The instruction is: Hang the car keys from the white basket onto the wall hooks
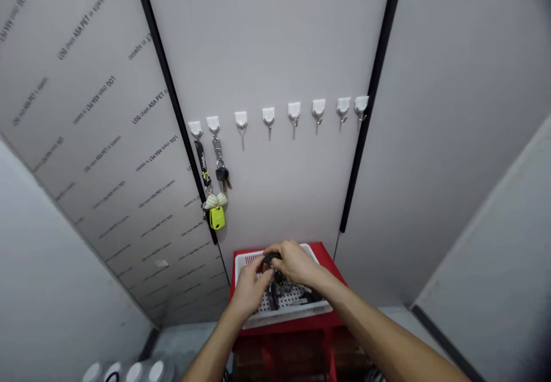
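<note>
Both my hands are over a white perforated basket (301,312) that sits on a red stool (301,327). My left hand (250,285) and my right hand (295,262) are closed together on a dark key bunch (272,260) held just above the basket. More dark keys and chains (297,296) lie inside the basket. On the wall above runs a row of several white hooks (268,115). The two leftmost hooks carry key bunches: one with a black strap (201,164), one with a car key (222,172) and a yellow-green tag (217,217).
Grey wall panels stand on all sides, divided by black vertical strips (172,95). The left panel bears printed film lettering. Several white round caps (129,372) show at the bottom left on the floor. The other hooks hang bare.
</note>
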The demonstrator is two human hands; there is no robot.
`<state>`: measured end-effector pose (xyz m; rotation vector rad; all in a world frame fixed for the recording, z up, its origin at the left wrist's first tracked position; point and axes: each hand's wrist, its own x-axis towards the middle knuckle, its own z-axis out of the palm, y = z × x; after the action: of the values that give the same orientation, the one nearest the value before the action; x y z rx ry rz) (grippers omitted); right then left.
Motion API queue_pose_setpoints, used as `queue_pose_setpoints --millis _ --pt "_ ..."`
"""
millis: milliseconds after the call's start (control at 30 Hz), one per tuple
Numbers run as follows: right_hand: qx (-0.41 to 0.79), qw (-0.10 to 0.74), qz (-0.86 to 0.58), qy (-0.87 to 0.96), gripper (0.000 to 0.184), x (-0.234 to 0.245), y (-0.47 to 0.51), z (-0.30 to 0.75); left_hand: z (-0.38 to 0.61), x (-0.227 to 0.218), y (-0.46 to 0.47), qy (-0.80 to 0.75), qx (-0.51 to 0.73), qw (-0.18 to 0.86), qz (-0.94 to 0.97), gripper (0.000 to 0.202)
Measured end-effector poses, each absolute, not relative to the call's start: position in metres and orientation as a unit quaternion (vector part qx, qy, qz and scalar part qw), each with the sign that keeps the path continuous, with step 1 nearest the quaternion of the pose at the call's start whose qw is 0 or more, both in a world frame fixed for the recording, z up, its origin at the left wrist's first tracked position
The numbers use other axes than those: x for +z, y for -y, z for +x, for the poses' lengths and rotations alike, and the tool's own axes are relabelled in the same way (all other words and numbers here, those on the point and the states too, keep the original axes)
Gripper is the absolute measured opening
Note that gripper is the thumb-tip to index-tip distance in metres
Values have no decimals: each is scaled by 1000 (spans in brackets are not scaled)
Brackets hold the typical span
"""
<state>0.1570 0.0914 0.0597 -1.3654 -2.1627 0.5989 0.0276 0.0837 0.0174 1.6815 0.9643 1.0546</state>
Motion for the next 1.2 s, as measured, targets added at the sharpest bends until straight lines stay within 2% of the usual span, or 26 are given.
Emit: queue_pose_setpoints --millis 100,167,367,500,567,733,933,1067,1200 --pt "279 263 -494 781 21 77 -91 154 31 22 -82 -388 449 480 646 27" --pt "353 297 -479 747 20 86 -91 153 29 28 -83 -383 461 501 624 28" --pt "478 496 -428 585 23 99 -105 135 24 61 -96 -388 515 503 575 26" --pt "503 597 -360 512 41 119 -122 118 23 88 -108 -379 560 513 528 27" --pt "480 627 -337 512 40 136 -130 110 22 103 -114 -363 575 520 516 27" --pt "366 660 -313 577 25 188 -149 100 18 150 -131 -338 601 496 528 26" --pt "260 704 -326 575 26 231 -175 98 27 200 -152 -309 616 490 534 17" --pt "239 698 -370 564 28 245 -187 100 33 214 -159 -315 619 488 529 15" --pt "205 663 -437 572 25 240 -197 104 36 207 -167 -349 597 496 525 17"
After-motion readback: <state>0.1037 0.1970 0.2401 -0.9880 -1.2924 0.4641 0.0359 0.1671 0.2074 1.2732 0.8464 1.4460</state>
